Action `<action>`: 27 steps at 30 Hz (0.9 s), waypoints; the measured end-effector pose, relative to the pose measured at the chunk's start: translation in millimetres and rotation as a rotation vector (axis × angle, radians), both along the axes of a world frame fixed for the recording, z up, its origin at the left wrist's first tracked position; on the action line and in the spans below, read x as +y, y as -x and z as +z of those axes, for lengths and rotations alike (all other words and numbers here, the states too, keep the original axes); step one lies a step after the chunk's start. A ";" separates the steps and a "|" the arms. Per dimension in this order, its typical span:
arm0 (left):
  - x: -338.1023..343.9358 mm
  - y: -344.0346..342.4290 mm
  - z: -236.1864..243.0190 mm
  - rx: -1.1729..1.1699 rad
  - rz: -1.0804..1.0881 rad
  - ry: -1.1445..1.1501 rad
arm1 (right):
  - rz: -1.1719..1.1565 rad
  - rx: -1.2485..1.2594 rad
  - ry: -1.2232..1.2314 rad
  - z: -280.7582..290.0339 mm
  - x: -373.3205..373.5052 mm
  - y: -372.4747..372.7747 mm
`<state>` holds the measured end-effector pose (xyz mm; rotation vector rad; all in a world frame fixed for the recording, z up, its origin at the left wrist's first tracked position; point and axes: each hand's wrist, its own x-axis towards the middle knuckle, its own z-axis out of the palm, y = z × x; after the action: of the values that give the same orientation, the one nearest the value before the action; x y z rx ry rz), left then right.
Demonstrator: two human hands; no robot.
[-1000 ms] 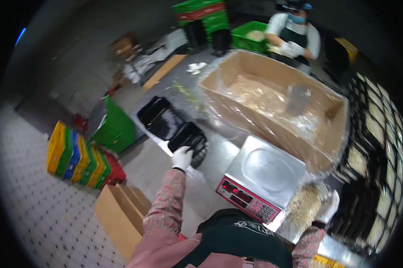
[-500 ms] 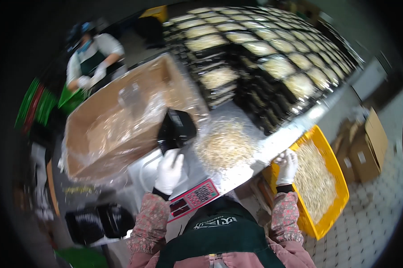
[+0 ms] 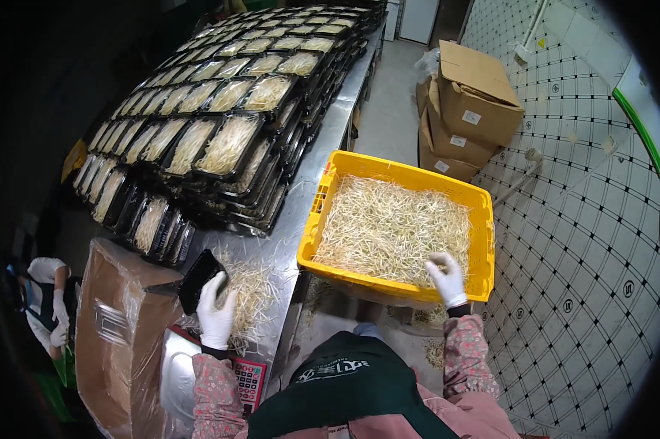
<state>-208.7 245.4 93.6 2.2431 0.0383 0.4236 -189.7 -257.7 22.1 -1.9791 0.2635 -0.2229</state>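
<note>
My gloved left hand holds an empty black plastic tray by its edge, tilted over the steel table. Right below and beside it lies a loose pile of bean sprouts. To the right, my gloved right hand is over the near right corner of a yellow crate. Its fingers are apart and slightly curled, with nothing visible in them. Pale bean sprouts fill the crate, just beyond my fingertips. A scale with a red keypad and a metal pan sits by my left forearm.
Stacks of sprout-filled black trays cover the far part of the steel table. A plastic-lined cardboard box stands at the left, with a co-worker beyond it. Folded cardboard boxes stand on the floor past the crate.
The view has swung right, bringing the yellow crate to the middle. My right hand has moved from the crate's left rim to over the sprouts near its corner. The left hand still holds the tray.
</note>
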 end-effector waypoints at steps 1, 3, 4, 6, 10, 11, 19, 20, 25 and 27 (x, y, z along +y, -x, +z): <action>-27.4 -12.7 2.0 0.007 -0.074 0.019 | -0.067 0.040 -0.010 -2.7 -30.0 -14.4; -89.6 -44.7 -2.1 0.083 -0.292 -0.002 | 0.002 0.137 0.326 -12.1 -85.2 -46.2; -120.5 -65.9 -14.1 0.110 -0.416 -0.003 | 0.054 0.196 0.506 -21.5 -103.9 -65.1; -176.4 -105.8 -33.4 0.218 -0.650 -0.191 | 0.196 0.433 0.688 -21.3 -109.2 -109.8; -283.4 -178.3 -98.4 0.313 -0.861 -0.623 | 0.348 0.634 0.837 -31.9 -103.4 -179.0; -307.8 -187.5 -106.8 0.347 -0.821 -0.671 | 0.367 0.642 0.841 -36.7 -99.9 -191.1; -339.0 -151.2 -178.8 0.260 -1.058 -0.674 | 0.714 0.178 0.767 -120.6 -72.9 -87.0; -336.1 -142.0 -163.6 0.324 -1.227 -0.753 | 0.870 0.327 0.649 -102.4 -76.4 -68.2; -366.3 -172.3 -128.3 0.266 -1.327 -0.312 | 0.846 0.345 0.437 -68.0 -122.4 -53.9; -402.3 -213.6 -125.5 0.281 -1.289 -0.316 | 0.658 0.329 0.477 -57.7 -147.9 -94.8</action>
<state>5.0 -156.9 -31.8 2.0987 -1.3089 -0.6141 -94.9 -405.6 -35.6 -2.4525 -0.2663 0.5109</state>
